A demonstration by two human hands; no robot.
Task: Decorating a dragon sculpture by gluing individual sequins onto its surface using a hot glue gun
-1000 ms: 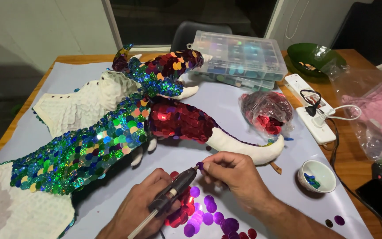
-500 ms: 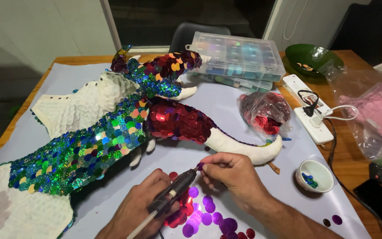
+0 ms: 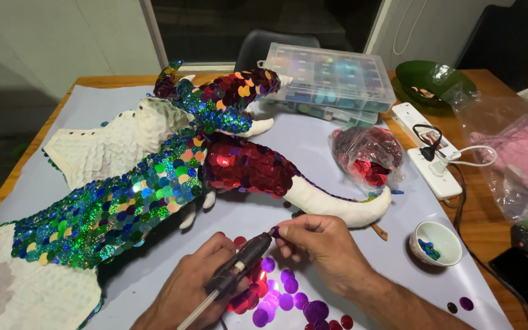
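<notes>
Purple round plastic sequin (image 3: 274,231), thin, light, slippery, pinched edge-on between right hand (image 3: 322,247) fingertips at the tip of a black glue gun (image 3: 239,267); best held by its rim. Left hand (image 3: 194,287) clenches the gun's body. Loose purple and red sequins (image 3: 282,300) lie below; white foam dragon model covered in green and red sequins (image 3: 154,189) sits beyond on grey table mat (image 3: 313,137).

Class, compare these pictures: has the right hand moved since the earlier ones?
No. The right hand sits just below the dragon's white tail, at the glue gun tip, as before.
</notes>
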